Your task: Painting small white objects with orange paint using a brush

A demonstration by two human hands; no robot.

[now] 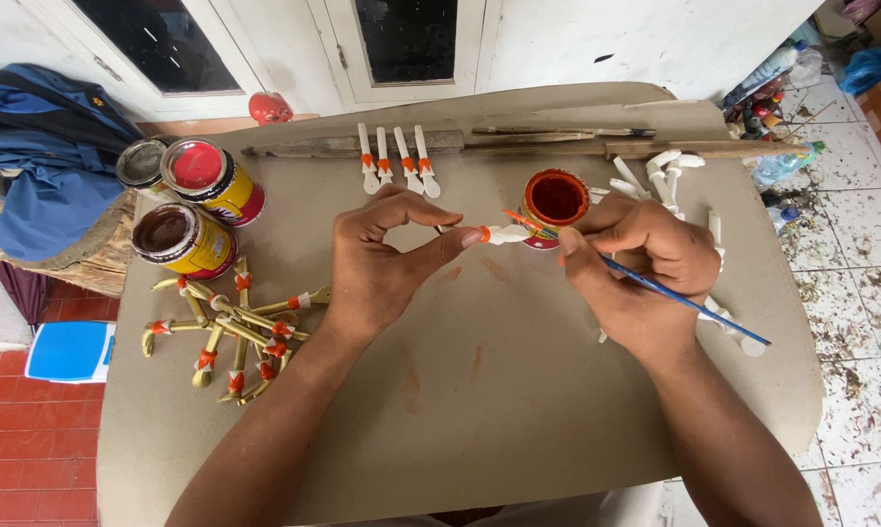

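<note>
My left hand (382,259) pinches a small white wooden piece (504,234) between thumb and forefinger, holding it level over the brown board (480,390). My right hand (640,268) grips a thin blue-handled paintbrush (694,304), whose orange-tipped bristles touch the white piece. Just behind the two hands stands an open tin of orange paint (555,200).
Three white pieces with orange bands (397,161) lie at the board's back. Unpainted white pieces (660,176) are heaped at the right. A pile of gold pieces with orange bands (231,327) lies at the left beside three paint tins (192,210). Blue cloth (40,156) lies far left.
</note>
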